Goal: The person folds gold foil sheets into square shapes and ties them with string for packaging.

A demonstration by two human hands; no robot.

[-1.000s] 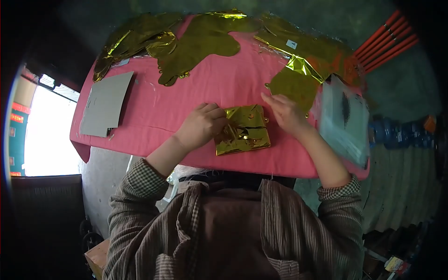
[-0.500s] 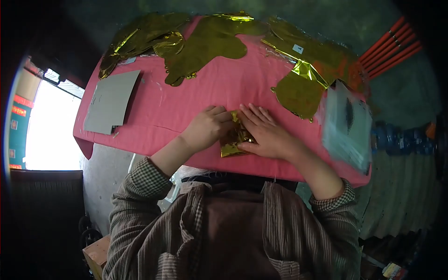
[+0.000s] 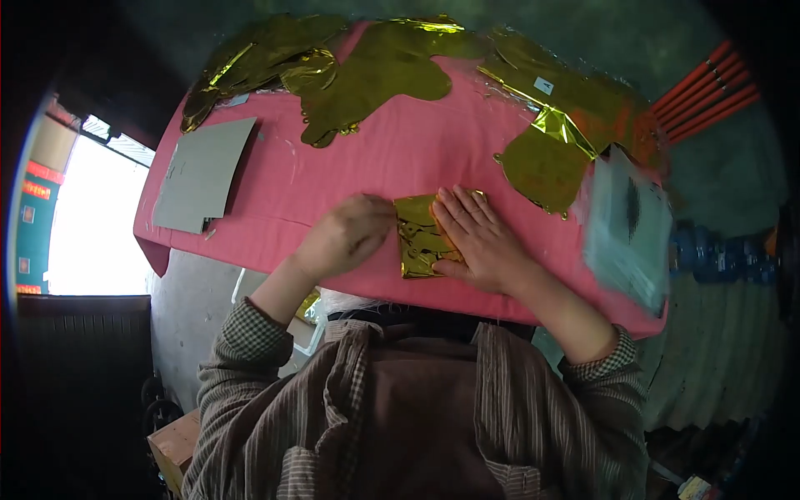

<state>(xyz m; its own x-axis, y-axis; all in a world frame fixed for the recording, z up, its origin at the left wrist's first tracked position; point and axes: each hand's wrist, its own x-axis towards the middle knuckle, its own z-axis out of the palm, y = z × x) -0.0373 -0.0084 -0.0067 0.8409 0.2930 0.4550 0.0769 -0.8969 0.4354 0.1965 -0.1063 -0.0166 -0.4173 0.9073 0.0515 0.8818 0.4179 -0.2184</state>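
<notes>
A folded piece of gold foil (image 3: 421, 242), rectangular and wrinkled, lies on the pink cloth close to the table's front edge. It looks like a flat foil balloon folded up. My right hand (image 3: 482, 242) rests flat across its right side, fingers stretched out and thumb apart. At the foil's left edge is my left hand (image 3: 348, 237), its fingers curled in and closed. What those fingers hold, if anything, is hidden.
Flat gold foil shapes (image 3: 379, 75) lie along the table's far side, some with a white label (image 3: 543, 86). A grey board (image 3: 204, 175) lies at left, and a stack of clear plastic bags (image 3: 629, 237) at right. Red poles (image 3: 704, 96) stand beyond.
My left hand has moved left and slightly down, off the foil, uncovering its left part. The foil now lies flatter and squarer. My right hand stays on it, shifted slightly right.
</notes>
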